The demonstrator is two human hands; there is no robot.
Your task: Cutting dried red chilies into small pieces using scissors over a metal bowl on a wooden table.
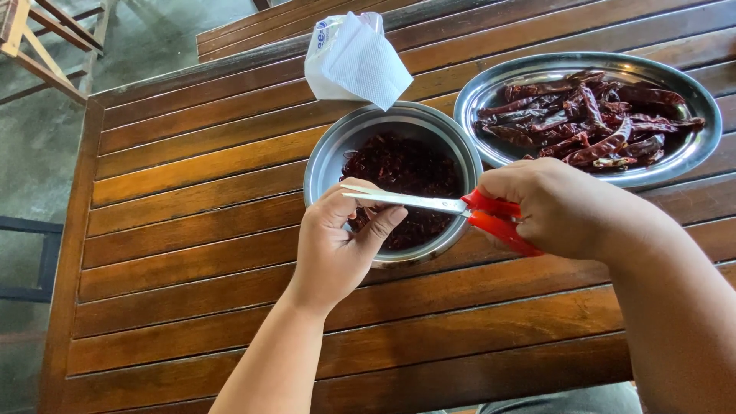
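With our left hand (337,238) pinching a chilli bit under the closed red-handled scissors (452,207) in our right hand's (552,207) grip, the round steel bowl (322,165) below holds many cut dark-red pieces, while whole dried chillies (590,119) still fill the oval steel tray (698,146) beyond.

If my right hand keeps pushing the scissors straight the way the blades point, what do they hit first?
Probably the left hand: the scissors in the right hand point left, tips already at its thumb and fingers above the bowl; depth is unclear.

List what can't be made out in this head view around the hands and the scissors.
- What the left hand pinches over the round bowl: hidden by its fingers.
- The scissors handle loops: covered by the right hand.
- Bowl's near rim: behind both hands.
- The white packet: folded, contents unseen.
- Oval tray of whole dried chillies: near edge behind the right hand.
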